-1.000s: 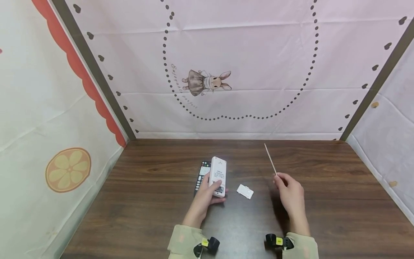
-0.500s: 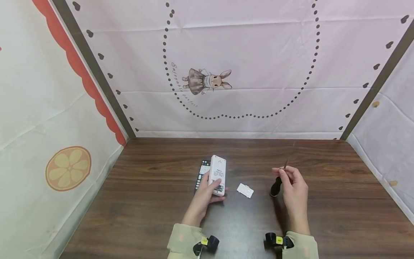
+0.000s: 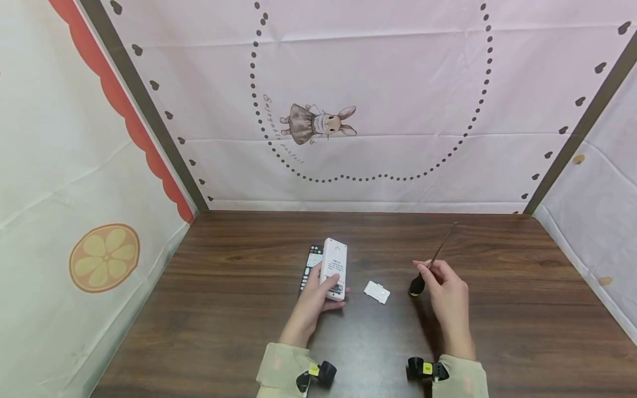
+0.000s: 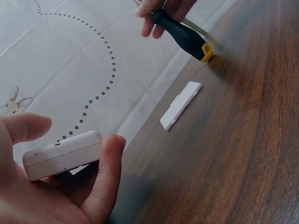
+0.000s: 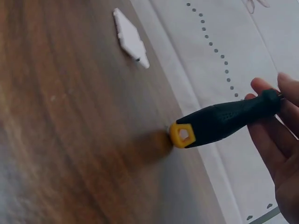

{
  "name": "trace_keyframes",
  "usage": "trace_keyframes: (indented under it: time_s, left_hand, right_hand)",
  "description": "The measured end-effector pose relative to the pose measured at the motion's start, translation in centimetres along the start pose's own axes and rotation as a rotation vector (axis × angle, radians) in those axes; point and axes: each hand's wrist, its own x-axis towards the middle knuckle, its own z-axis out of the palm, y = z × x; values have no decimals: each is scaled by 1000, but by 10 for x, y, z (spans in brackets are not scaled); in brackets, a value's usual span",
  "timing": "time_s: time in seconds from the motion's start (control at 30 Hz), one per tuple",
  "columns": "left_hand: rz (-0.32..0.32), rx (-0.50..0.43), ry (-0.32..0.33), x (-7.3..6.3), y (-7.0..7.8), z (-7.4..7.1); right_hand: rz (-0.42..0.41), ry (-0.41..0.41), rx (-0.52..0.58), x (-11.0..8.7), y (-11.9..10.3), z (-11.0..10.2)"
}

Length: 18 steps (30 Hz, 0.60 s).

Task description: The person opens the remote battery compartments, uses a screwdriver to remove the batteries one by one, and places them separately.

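Head view shows your left hand [image 3: 313, 297] clasping the white remote [image 3: 335, 258] and your right hand [image 3: 447, 293] pinching the screwdriver [image 3: 417, 284] at its shaft [image 3: 442, 244]; gripping the handle [image 4: 182, 36] should steady it.

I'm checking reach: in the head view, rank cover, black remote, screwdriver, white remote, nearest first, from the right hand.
1. Screwdriver, in the right hand
2. Cover, on the table
3. White remote, in the left hand
4. Black remote, leftmost
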Motion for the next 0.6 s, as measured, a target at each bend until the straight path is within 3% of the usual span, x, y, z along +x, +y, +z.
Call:
trace_keyframes:
  time_s: [0.13, 0.3, 0.43, 0.6]
  left_hand:
    - [-3, 2, -4, 0, 0, -1]
    - [-3, 6, -10, 0, 3, -1]
    - [-14, 14, -6, 0, 3, -1]
    - [-21, 5, 3, 4, -4, -4]
  right_hand:
    - [26, -26, -48, -3, 5, 7]
    - [7, -55, -57, -6, -11, 1]
    - [6, -149, -43, -10, -39, -11]
    - [96, -265, -42, -13, -60, -21]
